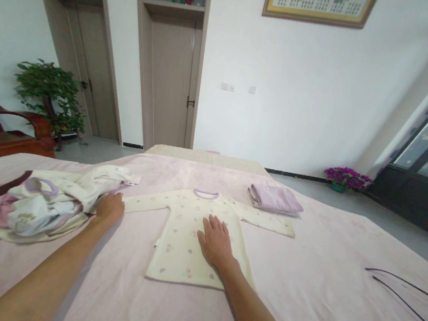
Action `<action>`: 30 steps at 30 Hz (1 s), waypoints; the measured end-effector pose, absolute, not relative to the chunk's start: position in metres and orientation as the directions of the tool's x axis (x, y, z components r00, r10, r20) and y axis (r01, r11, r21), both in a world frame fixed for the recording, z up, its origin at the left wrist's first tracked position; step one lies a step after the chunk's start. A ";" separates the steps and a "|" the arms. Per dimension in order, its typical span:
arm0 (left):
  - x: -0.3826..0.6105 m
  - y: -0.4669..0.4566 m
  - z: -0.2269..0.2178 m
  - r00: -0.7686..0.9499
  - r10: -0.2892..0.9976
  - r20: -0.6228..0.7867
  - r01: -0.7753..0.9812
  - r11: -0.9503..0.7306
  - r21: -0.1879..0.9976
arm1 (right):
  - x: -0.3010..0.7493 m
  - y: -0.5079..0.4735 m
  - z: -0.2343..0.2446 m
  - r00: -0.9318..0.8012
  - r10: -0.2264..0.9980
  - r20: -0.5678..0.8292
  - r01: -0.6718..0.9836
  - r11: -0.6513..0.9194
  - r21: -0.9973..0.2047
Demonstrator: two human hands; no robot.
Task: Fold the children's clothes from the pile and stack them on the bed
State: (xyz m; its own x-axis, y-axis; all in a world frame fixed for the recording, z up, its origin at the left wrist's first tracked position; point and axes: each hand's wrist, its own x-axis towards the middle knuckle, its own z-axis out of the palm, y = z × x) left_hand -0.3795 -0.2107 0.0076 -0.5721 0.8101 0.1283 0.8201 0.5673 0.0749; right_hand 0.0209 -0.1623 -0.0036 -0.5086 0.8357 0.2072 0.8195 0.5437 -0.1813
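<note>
White wall (303,88) and brown doors (168,83) stand well beyond the surface, which is draped in a pale pink cloth (117,294). From the head view, my only feed, I have a cream shirt (177,239) lying flat on that cloth, sleeves stretched out to both sides, its lilac-trimmed neckline towards the wall. Small hearts and other prints dot it, and a little tag (156,243) sticks out from its left edge.

I see the right hand (215,240) lying palm down on the shirt's front, fingers somewhat spread. At the end of the shirt's left-lying sleeve is the left hand (111,210), fingers bent; I can't tell from here whether it pinches the cuff.

Left of the shirt, just beside that hand, sits a jumbled pile of clothes (49,214) in white, pink and cream. Just beyond the shirt's right-lying sleeve I have a folded lilac cloth (277,197). Well to the right of the shirt lie dark-framed glasses (412,285), cut off by the picture's edge.
</note>
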 end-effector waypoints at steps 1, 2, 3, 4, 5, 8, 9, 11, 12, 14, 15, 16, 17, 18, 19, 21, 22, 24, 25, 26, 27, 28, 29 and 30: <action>-0.378 -0.211 0.010 -0.604 0.787 0.126 0.797 0.594 0.110 | 0.021 -0.162 -0.004 -0.510 0.834 0.210 0.818 0.546 -0.183; -0.376 -0.211 0.013 -0.634 0.763 0.121 0.772 0.617 0.154 | 0.022 -0.162 -0.003 -0.512 0.833 0.212 0.816 0.548 -0.184; -0.374 -0.212 0.015 -0.659 0.744 0.111 0.748 0.632 0.203 | 0.022 -0.162 -0.003 -0.513 0.831 0.215 0.814 0.550 -0.185; -0.371 -0.212 0.019 -0.673 0.733 0.100 0.730 0.636 0.250 | 0.023 -0.162 -0.002 -0.514 0.830 0.216 0.813 0.552 -0.186; -0.368 -0.212 0.022 -0.679 0.728 0.097 0.717 0.630 0.298 | 0.023 -0.163 -0.001 -0.514 0.829 0.220 0.812 0.553 -0.189; -0.347 -0.210 0.036 -0.659 0.739 0.136 0.707 0.549 0.446 | 0.023 -0.164 0.003 -0.513 0.821 0.250 0.798 0.564 -0.213; -0.335 -0.210 0.040 -0.640 0.752 0.156 0.710 0.502 0.494 | 0.023 -0.165 0.005 -0.517 0.812 0.270 0.784 0.576 -0.231; -0.304 -0.209 0.047 -0.573 0.800 0.180 0.714 0.379 0.589 | 0.024 -0.167 0.009 -0.535 0.781 0.321 0.731 0.619 -0.287; -0.284 -0.210 0.048 -0.532 0.826 0.184 0.708 0.315 0.632 | 0.025 -0.168 0.011 -0.548 0.762 0.346 0.696 0.644 -0.318; -0.240 -0.213 0.046 -0.414 0.893 0.177 0.669 0.167 0.724 | 0.026 -0.170 0.016 -0.572 0.727 0.380 0.630 0.686 -0.363; -0.218 -0.215 0.044 -0.330 0.931 0.154 0.554 0.059 0.830 | 0.027 -0.171 0.018 -0.587 0.714 0.381 0.611 0.700 -0.370; -0.197 -0.218 0.041 -0.223 0.968 0.112 0.450 0.001 0.893 | 0.028 -0.171 0.019 -0.602 0.709 0.369 0.607 0.706 -0.366; -0.179 -0.221 0.038 -0.104 0.993 0.060 0.398 -0.013 0.917 | 0.029 -0.171 0.021 -0.608 0.713 0.348 0.620 0.701 -0.353; -0.165 -0.225 0.035 0.013 0.999 0.033 0.371 -0.036 0.928 | 0.029 -0.171 0.022 -0.607 0.726 0.323 0.645 0.687 -0.333; -0.154 -0.230 0.032 0.090 0.995 0.044 0.357 -0.073 0.931 | 0.029 -0.171 0.023 -0.595 0.745 0.301 0.676 0.666 -0.314; -0.147 -0.240 0.030 0.119 0.990 0.072 0.421 -0.116 0.899 | 0.028 -0.170 0.023 -0.550 0.790 0.272 0.732 0.612 -0.298; -0.150 -0.246 0.030 0.088 0.992 0.085 0.490 -0.118 0.864 | 0.027 -0.169 0.022 -0.525 0.808 0.268 0.749 0.588 -0.304; -0.163 -0.261 0.033 -0.020 0.996 0.090 0.667 -0.054 0.743 | 0.026 -0.168 0.019 -0.493 0.827 0.270 0.759 0.560 -0.331; -0.171 -0.270 0.036 -0.070 0.994 0.082 0.748 -0.002 0.663 | 0.026 -0.167 0.017 -0.480 0.834 0.272 0.758 0.551 -0.349; -0.180 -0.279 0.038 -0.124 0.989 0.076 0.813 0.058 0.579 | 0.025 -0.166 0.016 -0.468 0.842 0.270 0.754 0.539 -0.374; -0.187 -0.288 0.041 -0.165 0.985 0.056 0.857 0.115 0.503 | 0.025 -0.164 0.015 -0.452 0.853 0.260 0.747 0.522 -0.412; -0.193 -0.296 0.043 -0.197 0.980 0.036 0.883 0.162 0.442 | 0.025 -0.162 0.014 -0.435 0.868 0.240 0.731 0.496 -0.469; -0.196 -0.303 0.044 -0.222 0.975 0.019 0.898 0.197 0.394 | 0.025 -0.159 0.013 -0.413 0.885 0.214 0.703 0.459 -0.544; -0.198 -0.310 0.045 -0.236 0.972 0.006 0.907 0.218 0.362 | 0.025 -0.155 0.013 -0.385 0.905 0.179 0.650 0.404 -0.644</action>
State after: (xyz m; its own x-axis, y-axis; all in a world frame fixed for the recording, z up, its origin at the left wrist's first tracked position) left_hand -0.1983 -0.3096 0.0448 -0.2359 0.9718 0.0062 0.9065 0.2178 0.3616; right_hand 0.0251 -0.1550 0.0133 -0.3849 0.9054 0.1792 0.6499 0.4038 -0.6438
